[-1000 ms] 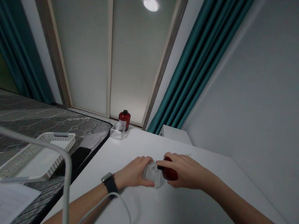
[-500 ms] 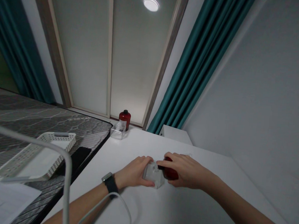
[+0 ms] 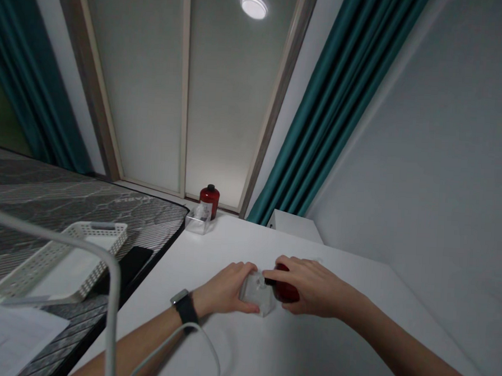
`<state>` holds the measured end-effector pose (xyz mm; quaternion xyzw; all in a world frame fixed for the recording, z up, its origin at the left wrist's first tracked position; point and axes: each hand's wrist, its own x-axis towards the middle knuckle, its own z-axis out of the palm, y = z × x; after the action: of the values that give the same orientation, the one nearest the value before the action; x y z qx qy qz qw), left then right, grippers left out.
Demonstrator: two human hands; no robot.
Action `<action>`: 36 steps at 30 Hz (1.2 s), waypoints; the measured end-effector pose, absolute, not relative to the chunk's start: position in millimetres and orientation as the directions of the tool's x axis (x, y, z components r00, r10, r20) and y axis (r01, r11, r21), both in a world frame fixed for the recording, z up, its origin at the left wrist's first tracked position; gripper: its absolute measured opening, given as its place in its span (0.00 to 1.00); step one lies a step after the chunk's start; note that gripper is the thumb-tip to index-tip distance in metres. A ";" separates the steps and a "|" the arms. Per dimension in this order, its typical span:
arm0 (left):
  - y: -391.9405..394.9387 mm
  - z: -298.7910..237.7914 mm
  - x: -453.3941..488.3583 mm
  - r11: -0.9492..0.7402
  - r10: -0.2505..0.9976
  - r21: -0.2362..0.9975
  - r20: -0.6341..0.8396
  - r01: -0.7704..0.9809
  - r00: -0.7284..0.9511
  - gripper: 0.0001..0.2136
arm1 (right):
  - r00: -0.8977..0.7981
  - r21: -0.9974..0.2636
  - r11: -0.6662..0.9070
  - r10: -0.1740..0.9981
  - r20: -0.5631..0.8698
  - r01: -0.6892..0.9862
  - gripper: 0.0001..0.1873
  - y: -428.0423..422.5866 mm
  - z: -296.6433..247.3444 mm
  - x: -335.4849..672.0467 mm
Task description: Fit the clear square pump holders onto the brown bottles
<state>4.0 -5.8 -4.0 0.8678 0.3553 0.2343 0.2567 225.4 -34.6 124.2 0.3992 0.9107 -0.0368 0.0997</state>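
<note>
My left hand (image 3: 224, 290), with a dark watch on the wrist, is curled round a small clear plastic box (image 3: 257, 294) that rests on the white table (image 3: 310, 348). My right hand (image 3: 309, 285) is wrapped over a dark red bottle (image 3: 285, 291) lying on its side, its black cap end against the clear box. Both hands meet at the middle of the table.
A second red bottle (image 3: 209, 200) and a clear box (image 3: 198, 219) stand at the table's far corner. A white perforated basket (image 3: 58, 256) and a black phone (image 3: 129, 263) lie on the patterned surface to the left. A white cable (image 3: 111, 281) arcs across the foreground.
</note>
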 end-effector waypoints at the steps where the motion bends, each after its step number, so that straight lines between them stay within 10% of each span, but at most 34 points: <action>1: -6.0 -3.6 4.1 -0.615 0.738 0.613 0.223 0.497 0.637 0.33 | -0.661 0.012 0.678 0.720 -0.211 0.735 0.31 -34.6 124.4 225.5; 36: -6.9 -4.2 3.6 -0.614 0.740 0.619 0.236 0.490 0.629 0.33 | -0.671 0.029 0.692 0.710 -0.213 0.722 0.30 -34.4 126.5 223.9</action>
<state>3.6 -6.9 -4.2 0.8649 0.3557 0.2426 0.2578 223.9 -34.4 126.5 0.3917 0.9137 -0.0288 0.1044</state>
